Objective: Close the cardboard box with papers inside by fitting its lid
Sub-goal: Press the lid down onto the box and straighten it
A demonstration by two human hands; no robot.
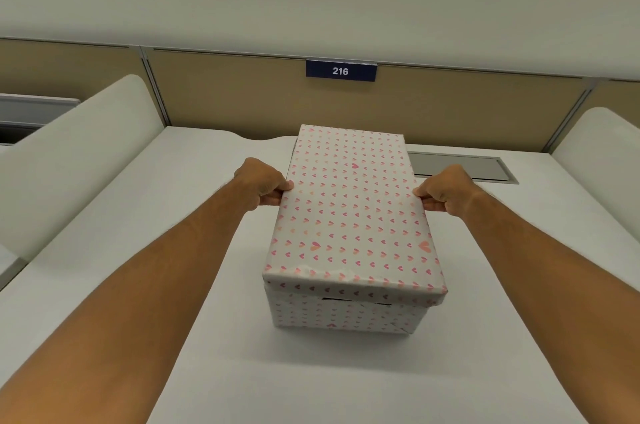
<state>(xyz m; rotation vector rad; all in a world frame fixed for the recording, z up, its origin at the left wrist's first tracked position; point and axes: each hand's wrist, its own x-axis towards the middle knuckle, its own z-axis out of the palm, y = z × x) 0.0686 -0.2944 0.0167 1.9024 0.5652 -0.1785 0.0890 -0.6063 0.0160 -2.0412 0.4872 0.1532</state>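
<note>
Fingers [288, 186] of left hand [264, 185] and right hand [446, 192] pinching lid's long edges; white bench [194, 250] carrying heart-print cardboard box [343, 316] mid-surface; lid [349, 208] sitting on box, small dark gap under near edge; blue 216 sign [341, 71] on divider behind

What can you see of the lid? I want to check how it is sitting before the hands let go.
The lid is a long rectangular cover wrapped in white paper printed with small pink and orange hearts, with a shallow skirt around its edge. It lies on top of the matching box, which stands on the white desk. The wrapping is wrinkled along the near edge, where a dark gap shows under the skirt. The left hand and right hand pinch its long sides.
</note>
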